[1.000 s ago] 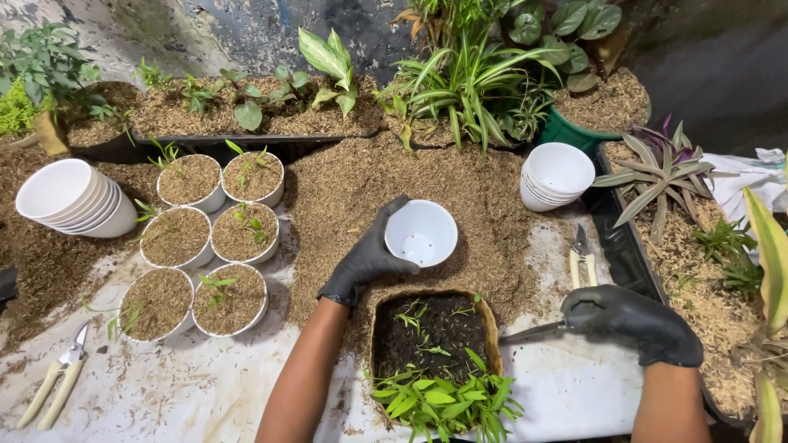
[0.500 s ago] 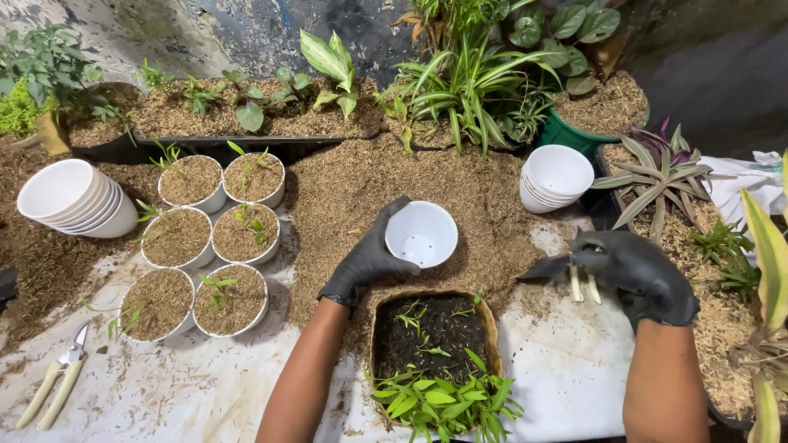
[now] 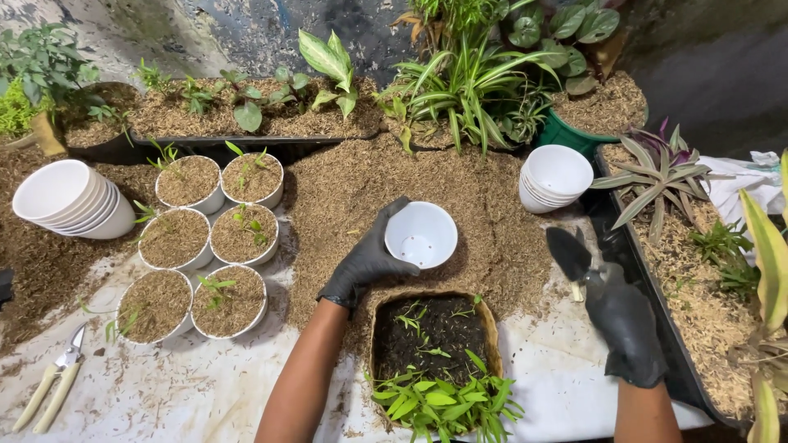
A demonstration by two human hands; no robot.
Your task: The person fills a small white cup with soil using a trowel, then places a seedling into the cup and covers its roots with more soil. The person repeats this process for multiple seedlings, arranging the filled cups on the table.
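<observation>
Left hand [image 3: 364, 264] gripping empty white pot [image 3: 421, 235] on husk mound [image 3: 484, 213]. Right hand [image 3: 624, 324] holding trowel [image 3: 568, 253] raised. Seedling basket [image 3: 431, 328] lying between the 2 hands.

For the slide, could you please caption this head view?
Black-gloved left hand holds empty white plastic pot; gloved right hand lifts small black trowel.

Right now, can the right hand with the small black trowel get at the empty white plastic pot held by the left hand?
Probably yes: only bare brown potting mix lies between the right hand and the white pot.
</observation>
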